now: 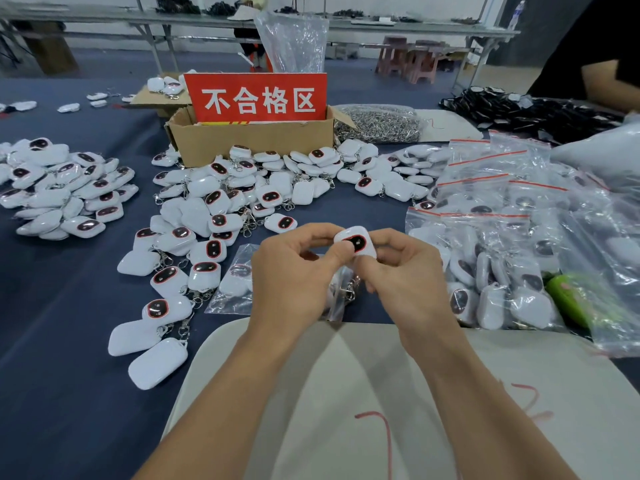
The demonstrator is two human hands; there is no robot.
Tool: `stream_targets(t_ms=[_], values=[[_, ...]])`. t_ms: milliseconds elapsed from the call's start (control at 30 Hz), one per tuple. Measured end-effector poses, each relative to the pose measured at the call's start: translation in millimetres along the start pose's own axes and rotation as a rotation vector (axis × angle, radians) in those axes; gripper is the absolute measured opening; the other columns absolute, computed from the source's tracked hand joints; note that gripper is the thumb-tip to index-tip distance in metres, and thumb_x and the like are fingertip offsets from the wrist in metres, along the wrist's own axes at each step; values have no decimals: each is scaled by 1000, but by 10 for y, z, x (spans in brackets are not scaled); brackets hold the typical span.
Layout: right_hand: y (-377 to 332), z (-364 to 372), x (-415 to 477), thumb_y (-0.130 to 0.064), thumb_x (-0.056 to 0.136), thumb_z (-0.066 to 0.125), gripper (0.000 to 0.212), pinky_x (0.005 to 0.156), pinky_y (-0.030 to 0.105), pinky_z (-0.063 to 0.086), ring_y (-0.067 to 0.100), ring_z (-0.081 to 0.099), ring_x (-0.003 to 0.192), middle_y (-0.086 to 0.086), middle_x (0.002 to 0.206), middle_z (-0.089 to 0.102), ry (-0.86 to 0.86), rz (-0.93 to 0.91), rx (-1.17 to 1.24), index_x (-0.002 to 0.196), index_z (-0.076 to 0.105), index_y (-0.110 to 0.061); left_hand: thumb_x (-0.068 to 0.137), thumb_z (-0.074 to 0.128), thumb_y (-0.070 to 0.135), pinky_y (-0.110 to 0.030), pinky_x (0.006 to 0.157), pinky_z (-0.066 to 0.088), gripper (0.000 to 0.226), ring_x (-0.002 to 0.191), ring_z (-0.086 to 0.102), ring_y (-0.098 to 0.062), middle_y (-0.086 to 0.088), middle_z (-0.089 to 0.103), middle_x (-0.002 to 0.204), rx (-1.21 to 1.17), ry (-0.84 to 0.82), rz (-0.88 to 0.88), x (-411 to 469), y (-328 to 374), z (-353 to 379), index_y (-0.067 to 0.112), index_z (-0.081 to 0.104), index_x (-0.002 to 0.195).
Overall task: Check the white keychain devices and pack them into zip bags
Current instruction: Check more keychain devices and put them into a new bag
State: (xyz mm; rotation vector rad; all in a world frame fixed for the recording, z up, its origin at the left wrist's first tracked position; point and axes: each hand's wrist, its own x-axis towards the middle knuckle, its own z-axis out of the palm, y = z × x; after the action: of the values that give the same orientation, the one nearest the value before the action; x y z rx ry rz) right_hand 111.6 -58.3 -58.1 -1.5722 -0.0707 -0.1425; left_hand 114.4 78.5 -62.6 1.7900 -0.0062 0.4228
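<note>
Both my hands hold one white keychain device (358, 241) with a dark oval screen above the table's near middle. My left hand (294, 271) pinches its left edge with thumb and fingers. My right hand (403, 268) grips its right side, and its metal clasp (348, 289) dangles below. A zip bag (235, 282) with a device inside lies flat just under and left of my hands. Loose white devices (214, 220) lie heaped across the blue cloth ahead and to the left. Filled red-striped zip bags (495, 244) are piled on the right.
A cardboard box (252, 140) with a red sign stands behind the heap. A bag of metal rings (377, 124) lies right of it. A white board (346, 393) covers the near edge. A green object (568, 299) sits among bags. Another person's arm (609, 84) is at far right.
</note>
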Motion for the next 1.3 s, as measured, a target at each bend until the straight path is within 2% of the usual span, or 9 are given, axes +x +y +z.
stream_targets(t_ms=[133,267,400,500,667,833,1033,1133,1300], values=[[9,-26,29,9,82,70,35,64,29,51,19,62,68,11,76,75,122,-65,31,83,81,-24,78,82,30,-21,83,52,14,87,70,-2,27,74,83,117,-16,78,17,-54,-22,41,78,85],[16,-44,20,11,79,73,38,57,21,46,17,57,63,15,76,73,151,-118,0,77,81,-26,80,84,23,-1,76,36,21,92,61,12,30,70,87,222,3,111,-37,-108,4,41,75,84],[28,-43,34,11,79,75,39,63,28,54,30,68,70,4,77,77,171,-138,-58,78,80,-28,81,82,8,-1,85,37,40,100,56,17,24,71,101,268,37,183,-51,-122,19,40,77,104],[21,-46,20,8,80,72,35,68,40,57,36,71,77,2,78,78,133,-132,-60,83,82,-25,80,70,-9,-15,97,46,65,117,57,7,20,67,121,238,-12,300,-67,-99,22,37,72,126],[-7,-61,14,-5,84,77,24,54,17,45,12,55,57,9,69,67,88,7,63,100,79,-23,79,74,-6,-25,101,50,64,126,55,2,35,56,126,269,1,383,-62,-113,27,34,70,130],[-17,-98,16,-16,99,63,18,50,16,40,14,47,51,7,65,65,68,47,121,93,80,-18,85,78,30,-15,85,49,31,105,62,6,28,70,106,188,-29,205,-60,-118,37,47,75,110],[-35,-107,-11,-10,90,68,20,47,15,37,9,45,49,2,61,64,-2,34,14,79,79,-23,89,65,48,-26,66,52,17,72,67,-2,17,74,78,144,-83,107,-49,-107,50,45,77,101],[2,-112,17,-12,90,69,25,50,15,39,5,48,48,0,58,65,98,49,-40,69,76,-24,89,61,48,-19,73,52,22,72,67,2,17,74,76,80,47,56,12,-139,25,39,78,100],[12,-130,-6,-20,83,76,12,56,28,44,9,51,52,6,64,69,209,19,-188,71,74,-23,90,59,32,-17,62,45,24,55,55,3,25,66,64,30,377,-41,173,-211,-258,50,75,88]])
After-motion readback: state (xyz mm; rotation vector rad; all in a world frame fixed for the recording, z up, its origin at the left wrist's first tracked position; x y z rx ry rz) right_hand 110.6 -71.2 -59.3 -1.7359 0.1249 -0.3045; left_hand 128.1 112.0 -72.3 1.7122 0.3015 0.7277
